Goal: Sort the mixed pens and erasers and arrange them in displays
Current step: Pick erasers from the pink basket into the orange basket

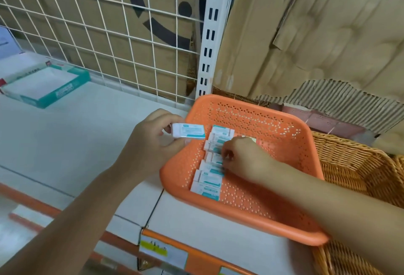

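Note:
An orange perforated basket (pixel 284 121) sits on the white shelf (pixel 76 134). Inside it, several white-and-teal erasers (pixel 207 184) lie in a column along the left side. My left hand (pixel 153 141) pinches one such eraser (pixel 189 130) just left of the basket's rim, above the shelf. My right hand (pixel 242 156) is down in the basket with curled fingers touching the erasers in the middle of the column; whether it grips one is hidden. No pens are visible.
A teal-and-white cardboard display box (pixel 43 86) stands at the back left of the shelf. A wire grid panel (pixel 105 34) and a slotted white upright (pixel 209 34) rise behind. A wicker basket (pixel 360 169) sits to the right, with torn cardboard (pixel 317 45) behind it.

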